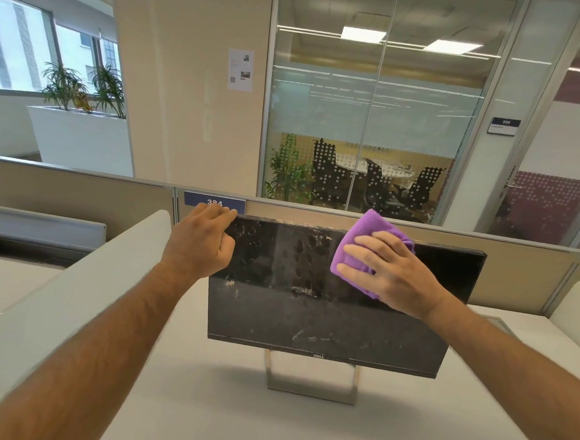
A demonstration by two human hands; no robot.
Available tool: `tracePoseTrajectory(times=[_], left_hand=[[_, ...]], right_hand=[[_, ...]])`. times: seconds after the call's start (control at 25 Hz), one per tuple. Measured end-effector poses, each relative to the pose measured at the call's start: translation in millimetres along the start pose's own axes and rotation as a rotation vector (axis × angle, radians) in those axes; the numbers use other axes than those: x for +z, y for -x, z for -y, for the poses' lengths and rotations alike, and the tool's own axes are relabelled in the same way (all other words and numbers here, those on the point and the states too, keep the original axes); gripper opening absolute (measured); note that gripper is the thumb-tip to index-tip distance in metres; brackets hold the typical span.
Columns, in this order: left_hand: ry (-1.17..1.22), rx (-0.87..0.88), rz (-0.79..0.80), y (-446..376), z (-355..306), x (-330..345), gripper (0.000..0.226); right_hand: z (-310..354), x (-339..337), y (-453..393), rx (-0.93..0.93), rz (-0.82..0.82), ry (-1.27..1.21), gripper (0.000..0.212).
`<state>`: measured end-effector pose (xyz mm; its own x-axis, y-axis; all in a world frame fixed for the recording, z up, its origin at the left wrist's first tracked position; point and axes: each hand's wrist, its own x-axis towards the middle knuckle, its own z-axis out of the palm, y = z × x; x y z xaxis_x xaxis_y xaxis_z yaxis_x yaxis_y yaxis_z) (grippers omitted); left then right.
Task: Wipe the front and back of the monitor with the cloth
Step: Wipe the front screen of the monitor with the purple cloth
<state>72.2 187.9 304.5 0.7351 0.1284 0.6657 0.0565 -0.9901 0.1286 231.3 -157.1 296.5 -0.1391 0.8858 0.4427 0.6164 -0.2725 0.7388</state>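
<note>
Head view: black flat-screen monitor (pixel 311 307) upright on white tabletop (pixel 207 399), screen smudged. My left hand (pixel 203 241) clamps top-left corner, steadies panel against push. My right hand (pixel 384 269), fingers spread flat, presses folded purple microfibre cloth (pixel 364 238) onto upper front. Back not yet reached, I judge.

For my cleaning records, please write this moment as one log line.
step: wiping front | right hand: presses purple cloth on monitor | left hand: steadies top left corner | smudges: left and centre
</note>
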Motion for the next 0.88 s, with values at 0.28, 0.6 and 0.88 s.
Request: tracePoseTrajectory(times=[0.28,0.6,0.88], left_hand=[[-0.009,0.005,0.007,0,0,0,0.054],[-0.01,0.007,0.02,0,0,-2,0.054],[-0.014,0.015,0.036,1,1,-4,0.053]], right_hand=[[10,5,-3,-0.107,0.059,0.001,0.038],[19,8,-16,-0.1,0.072,-0.014,0.041],[29,10,-25,-0.257,0.118,0.017,0.041]])
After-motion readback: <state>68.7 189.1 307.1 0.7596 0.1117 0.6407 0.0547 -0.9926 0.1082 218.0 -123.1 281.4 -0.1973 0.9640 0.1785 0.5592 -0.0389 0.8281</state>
